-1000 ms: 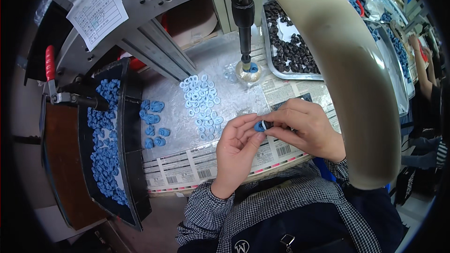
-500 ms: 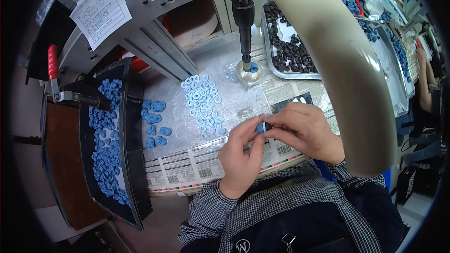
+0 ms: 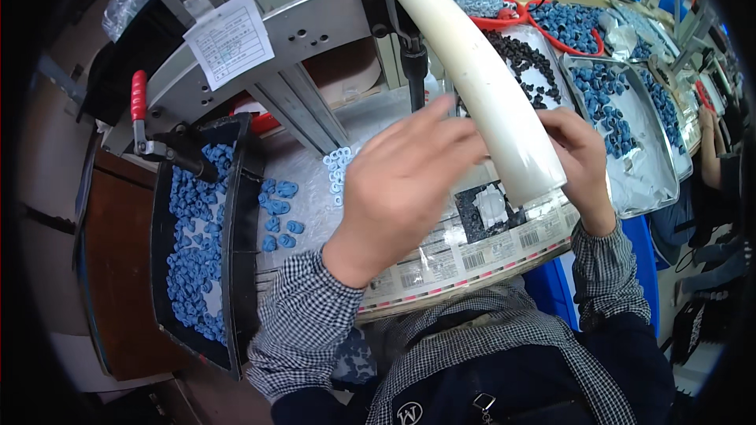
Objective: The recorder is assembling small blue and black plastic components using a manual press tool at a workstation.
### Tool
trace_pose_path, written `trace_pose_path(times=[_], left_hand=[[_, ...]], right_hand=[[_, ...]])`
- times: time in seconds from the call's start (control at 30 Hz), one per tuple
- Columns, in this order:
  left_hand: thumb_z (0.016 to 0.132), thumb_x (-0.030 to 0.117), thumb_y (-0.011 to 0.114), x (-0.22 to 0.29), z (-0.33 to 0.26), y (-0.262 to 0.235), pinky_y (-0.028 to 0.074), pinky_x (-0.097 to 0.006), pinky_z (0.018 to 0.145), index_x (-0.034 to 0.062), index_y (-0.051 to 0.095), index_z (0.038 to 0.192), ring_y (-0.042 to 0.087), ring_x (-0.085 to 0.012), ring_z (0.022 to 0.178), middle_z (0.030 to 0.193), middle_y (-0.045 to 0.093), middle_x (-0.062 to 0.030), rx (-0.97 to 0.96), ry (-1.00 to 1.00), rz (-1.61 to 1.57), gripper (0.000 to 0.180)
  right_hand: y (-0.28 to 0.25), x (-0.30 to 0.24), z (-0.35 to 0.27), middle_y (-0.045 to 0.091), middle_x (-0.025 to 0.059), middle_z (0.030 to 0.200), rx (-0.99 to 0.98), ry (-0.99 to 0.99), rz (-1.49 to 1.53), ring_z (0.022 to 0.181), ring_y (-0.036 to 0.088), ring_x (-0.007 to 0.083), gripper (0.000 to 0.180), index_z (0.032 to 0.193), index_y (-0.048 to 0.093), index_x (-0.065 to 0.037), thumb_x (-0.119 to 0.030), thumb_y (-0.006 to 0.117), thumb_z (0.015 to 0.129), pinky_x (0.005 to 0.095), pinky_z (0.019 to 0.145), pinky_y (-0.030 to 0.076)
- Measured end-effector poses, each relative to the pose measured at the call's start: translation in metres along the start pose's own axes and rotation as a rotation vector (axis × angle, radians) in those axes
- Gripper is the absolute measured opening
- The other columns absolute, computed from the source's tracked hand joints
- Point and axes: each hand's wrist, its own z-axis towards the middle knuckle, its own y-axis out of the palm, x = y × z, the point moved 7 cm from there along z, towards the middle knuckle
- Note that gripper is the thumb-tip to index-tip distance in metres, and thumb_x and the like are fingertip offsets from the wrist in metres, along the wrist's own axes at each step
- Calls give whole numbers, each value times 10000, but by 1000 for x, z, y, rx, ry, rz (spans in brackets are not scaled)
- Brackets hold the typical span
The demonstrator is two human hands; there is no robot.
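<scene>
From here, the left hand's (image 3: 405, 181) fingers look spread but blurred; whether they grip anything I can't tell. The right hand's (image 3: 579, 153) fingers are partly behind the one cream tube (image 3: 480, 79), their hold hidden too. One black shaft (image 3: 415, 71) stands just beyond; should it drop over straying fingers, it could pinch. Pale blue rings (image 3: 337, 169), roughly a dozen visible, lie left on the worktop (image 3: 307, 181), where a sleeve might scatter them. Farther left: about eight blue pieces (image 3: 276, 206), then one black bin (image 3: 244, 267), its contents uncountable.
</scene>
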Motion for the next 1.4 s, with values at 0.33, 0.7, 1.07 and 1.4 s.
trace_pose_path(times=[0.33,0.7,1.07,1.4], left_hand=[[932,-19,645,2,180,-66,534,-220,842,-9,679,1198,657,-109,918,1068,726,-73,261,182,-485,268],[941,-22,642,-65,28,-55,551,-292,885,-51,591,1241,664,-171,1037,1188,645,-144,302,-549,-500,305],[840,119,762,-112,-90,72,478,-300,803,54,718,1076,617,-181,924,1049,686,-67,-39,-709,-85,248],[839,146,740,-104,-84,93,461,-361,850,42,689,1077,583,-255,970,994,670,-89,30,-563,82,265]], right_hand=[[101,22,38,621,158,1106,-483,-298,-354,989,652,359,371,1180,649,-68,-165,755,839,450,838,533],[-36,55,29,634,131,993,-140,-210,-479,968,629,317,202,1088,658,-37,-58,670,887,393,857,517],[-95,19,53,653,128,1126,-36,-216,-614,1056,650,279,329,1206,641,-22,-135,712,904,366,864,509],[4,-149,192,633,169,1220,-55,-462,63,1117,616,232,629,1355,531,57,-436,645,983,339,972,491]])
